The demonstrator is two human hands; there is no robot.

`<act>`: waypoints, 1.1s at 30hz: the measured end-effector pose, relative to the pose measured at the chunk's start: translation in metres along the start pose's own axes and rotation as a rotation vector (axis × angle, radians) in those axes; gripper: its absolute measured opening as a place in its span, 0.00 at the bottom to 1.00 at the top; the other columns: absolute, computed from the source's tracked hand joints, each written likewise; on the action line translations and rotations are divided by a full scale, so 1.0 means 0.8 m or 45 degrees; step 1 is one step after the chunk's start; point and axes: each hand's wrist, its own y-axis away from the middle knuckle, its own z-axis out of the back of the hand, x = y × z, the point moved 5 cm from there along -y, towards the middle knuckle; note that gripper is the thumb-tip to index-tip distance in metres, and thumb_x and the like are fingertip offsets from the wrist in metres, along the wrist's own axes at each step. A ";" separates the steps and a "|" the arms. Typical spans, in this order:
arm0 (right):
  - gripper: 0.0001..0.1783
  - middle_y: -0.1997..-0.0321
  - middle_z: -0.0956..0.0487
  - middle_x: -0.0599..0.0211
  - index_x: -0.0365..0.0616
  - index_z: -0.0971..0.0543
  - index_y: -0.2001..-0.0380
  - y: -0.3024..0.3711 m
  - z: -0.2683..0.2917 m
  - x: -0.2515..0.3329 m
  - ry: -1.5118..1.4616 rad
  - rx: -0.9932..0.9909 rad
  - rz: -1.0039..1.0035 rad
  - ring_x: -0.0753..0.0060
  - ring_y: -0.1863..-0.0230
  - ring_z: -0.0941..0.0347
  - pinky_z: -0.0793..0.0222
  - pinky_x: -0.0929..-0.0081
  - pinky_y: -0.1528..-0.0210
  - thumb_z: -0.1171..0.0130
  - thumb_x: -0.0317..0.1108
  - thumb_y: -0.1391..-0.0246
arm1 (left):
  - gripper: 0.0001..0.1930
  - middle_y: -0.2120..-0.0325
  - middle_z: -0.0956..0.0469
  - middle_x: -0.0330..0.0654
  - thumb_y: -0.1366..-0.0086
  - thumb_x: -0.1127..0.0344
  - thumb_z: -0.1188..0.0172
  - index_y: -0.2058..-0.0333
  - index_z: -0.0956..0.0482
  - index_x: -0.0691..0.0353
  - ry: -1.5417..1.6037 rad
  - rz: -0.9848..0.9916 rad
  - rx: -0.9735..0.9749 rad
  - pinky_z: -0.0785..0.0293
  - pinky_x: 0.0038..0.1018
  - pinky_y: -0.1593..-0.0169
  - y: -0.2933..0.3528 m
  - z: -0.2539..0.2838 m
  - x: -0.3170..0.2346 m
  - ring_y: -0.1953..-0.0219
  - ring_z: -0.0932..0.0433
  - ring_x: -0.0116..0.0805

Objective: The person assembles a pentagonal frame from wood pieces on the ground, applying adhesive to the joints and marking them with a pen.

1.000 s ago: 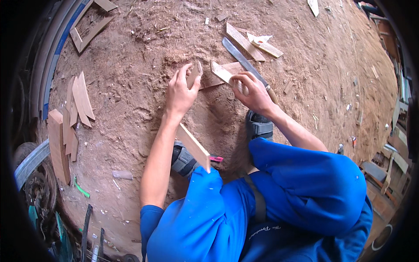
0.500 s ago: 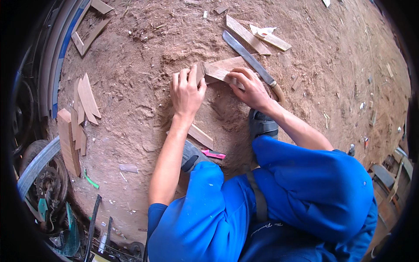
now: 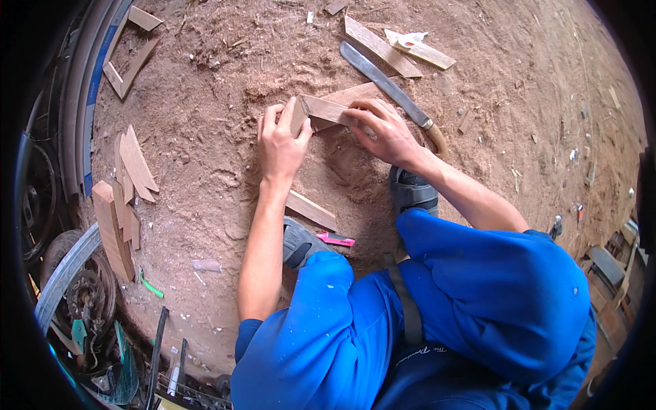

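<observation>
My left hand point(image 3: 280, 140) is closed on a short piece of wood point(image 3: 298, 117), thumb on one side and fingers on the other. Another wood strip point(image 3: 324, 111) is pinched in my right hand point(image 3: 384, 131). The two pieces meet end to end at an angled corner, just beyond my left fingertips. Behind them a broader board point(image 3: 354, 93) lies slanted on the ground. Right of the hands rests a machete point(image 3: 386, 83) with a curved wooden handle. By my shoes are a loose wood strip point(image 3: 311, 210) and a pink and black tool point(image 3: 336, 239).
Wood offcuts point(image 3: 137, 164) and a thick block point(image 3: 113, 232) lie at left. Joined strips point(image 3: 130, 72) sit at upper left, more boards point(image 3: 383, 46) at the top. A wheel point(image 3: 78, 287) and metal parts crowd the lower left; scrap wood point(image 3: 615, 280) is at lower right.
Both hands have shifted slightly left with the two wood pieces, still held together at the corner. The whole view has also moved a little.
</observation>
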 end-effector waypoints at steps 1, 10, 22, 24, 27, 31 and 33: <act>0.19 0.45 0.20 0.58 0.45 0.19 0.47 -0.001 -0.001 0.000 0.013 0.006 0.000 0.52 0.43 0.23 0.28 0.57 0.41 0.33 0.29 0.42 | 0.26 0.54 0.22 0.47 0.38 0.63 0.27 0.42 0.18 0.61 0.004 -0.002 0.001 0.19 0.41 0.47 0.000 0.002 0.000 0.51 0.20 0.46; 0.23 0.41 0.20 0.59 0.48 0.18 0.44 -0.014 -0.012 -0.017 0.029 0.036 0.044 0.51 0.40 0.23 0.26 0.57 0.38 0.30 0.30 0.44 | 0.27 0.54 0.22 0.48 0.39 0.62 0.27 0.41 0.18 0.60 0.010 0.024 -0.018 0.22 0.42 0.45 -0.007 0.007 0.004 0.50 0.21 0.49; 0.16 0.42 0.20 0.56 0.42 0.16 0.50 -0.026 -0.012 -0.011 -0.046 0.063 0.066 0.50 0.41 0.23 0.26 0.58 0.38 0.33 0.30 0.42 | 0.29 0.52 0.23 0.47 0.38 0.62 0.29 0.38 0.20 0.61 -0.051 -0.047 -0.023 0.19 0.41 0.47 -0.003 0.008 0.013 0.50 0.21 0.46; 0.16 0.42 0.20 0.56 0.42 0.16 0.50 -0.026 -0.011 -0.012 -0.035 0.078 0.069 0.49 0.41 0.23 0.26 0.58 0.38 0.33 0.29 0.42 | 0.29 0.52 0.23 0.47 0.38 0.64 0.28 0.38 0.20 0.61 -0.027 -0.046 -0.024 0.19 0.41 0.46 -0.003 0.005 0.014 0.50 0.22 0.46; 0.16 0.43 0.20 0.56 0.42 0.16 0.50 -0.026 -0.011 -0.011 -0.065 0.085 0.062 0.49 0.41 0.23 0.26 0.58 0.38 0.33 0.29 0.42 | 0.29 0.51 0.22 0.47 0.38 0.65 0.28 0.38 0.21 0.62 -0.005 -0.056 -0.037 0.19 0.41 0.46 -0.003 0.006 0.012 0.51 0.21 0.45; 0.16 0.43 0.20 0.56 0.42 0.17 0.50 -0.025 -0.010 -0.012 -0.081 0.084 0.081 0.50 0.41 0.23 0.27 0.58 0.38 0.33 0.29 0.42 | 0.29 0.52 0.21 0.46 0.39 0.64 0.28 0.39 0.20 0.63 0.008 -0.060 -0.022 0.19 0.41 0.47 -0.005 0.006 0.011 0.52 0.20 0.46; 0.17 0.43 0.21 0.56 0.42 0.17 0.49 -0.027 -0.010 -0.012 -0.086 0.081 0.097 0.50 0.40 0.23 0.27 0.58 0.37 0.33 0.29 0.42 | 0.29 0.52 0.21 0.46 0.39 0.64 0.27 0.39 0.20 0.63 0.003 -0.101 -0.039 0.18 0.41 0.48 -0.007 0.008 0.011 0.53 0.20 0.46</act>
